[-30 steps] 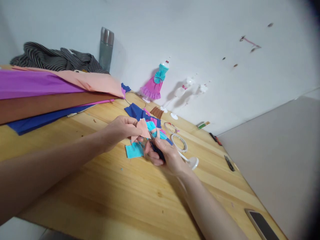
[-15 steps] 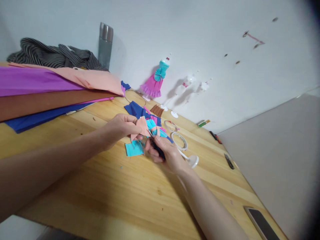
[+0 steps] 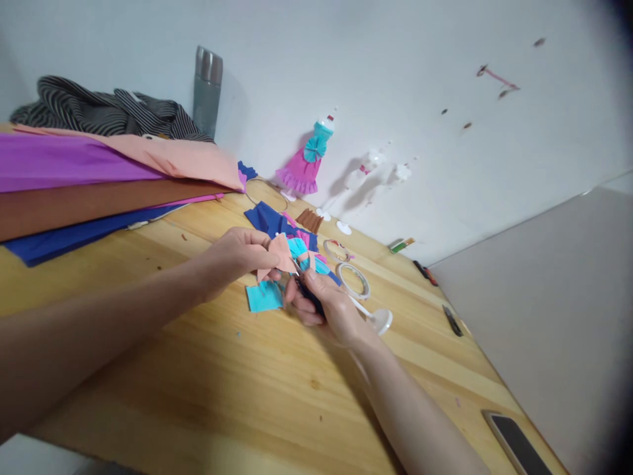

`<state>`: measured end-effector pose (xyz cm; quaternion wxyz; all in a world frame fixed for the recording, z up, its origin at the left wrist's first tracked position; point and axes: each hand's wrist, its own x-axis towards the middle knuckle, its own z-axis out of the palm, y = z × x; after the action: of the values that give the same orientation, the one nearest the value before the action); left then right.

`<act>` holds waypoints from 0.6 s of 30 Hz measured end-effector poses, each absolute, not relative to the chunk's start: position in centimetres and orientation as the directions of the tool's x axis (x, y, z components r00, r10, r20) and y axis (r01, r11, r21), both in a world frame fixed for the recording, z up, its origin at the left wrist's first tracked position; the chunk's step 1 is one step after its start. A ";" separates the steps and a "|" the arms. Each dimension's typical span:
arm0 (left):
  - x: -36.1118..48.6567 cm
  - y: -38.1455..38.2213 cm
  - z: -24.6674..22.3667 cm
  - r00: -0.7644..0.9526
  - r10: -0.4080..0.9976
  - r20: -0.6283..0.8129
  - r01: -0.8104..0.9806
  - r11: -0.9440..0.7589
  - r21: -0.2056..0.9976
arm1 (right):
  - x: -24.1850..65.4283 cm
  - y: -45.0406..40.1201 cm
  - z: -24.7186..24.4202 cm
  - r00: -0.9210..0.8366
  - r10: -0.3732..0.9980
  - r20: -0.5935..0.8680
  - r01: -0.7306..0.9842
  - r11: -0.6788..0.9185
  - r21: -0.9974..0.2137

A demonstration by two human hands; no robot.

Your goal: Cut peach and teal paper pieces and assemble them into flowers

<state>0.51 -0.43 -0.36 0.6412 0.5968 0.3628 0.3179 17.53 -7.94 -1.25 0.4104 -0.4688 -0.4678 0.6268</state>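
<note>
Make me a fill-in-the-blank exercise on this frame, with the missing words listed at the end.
1. The left hand holds the peach piece while the right hand grips a pair of ____.
2. The dark cloth beside the grey bottle is patterned with ____.
3. A turquoise scrap lies on the table, which is made of ____.
4. The small mannequin with the turquoise bow has a ____ skirt.

Missing words: scissors; stripes; wood; pink.

You had room over the near tabletop [image 3: 217,389], between your forearms [image 3: 119,333]. White stand base [image 3: 381,321] blocked just right of your right hand [image 3: 324,300]; tape roll [image 3: 366,284] sat beyond; stacked sheets [image 3: 93,199] walled off far left.
</note>
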 end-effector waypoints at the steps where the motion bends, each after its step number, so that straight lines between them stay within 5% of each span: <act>1: 0.5 -0.4 -0.4 0.536 0.840 -0.085 0.025 0.085 0.996 | 17.5 -8.0 -1.3 -0.222 0.954 -0.201 -0.079 -0.223 -0.972; 18: 0.6 -0.5 -0.1 0.533 0.843 -0.066 0.019 0.066 0.998 | 17.6 -8.0 -1.3 -0.213 0.955 -0.207 -0.064 -0.225 -0.972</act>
<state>0.55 -0.50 -0.12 0.6362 0.6016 0.3582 0.3240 17.57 -7.98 -1.30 0.4098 -0.4749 -0.4688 0.6219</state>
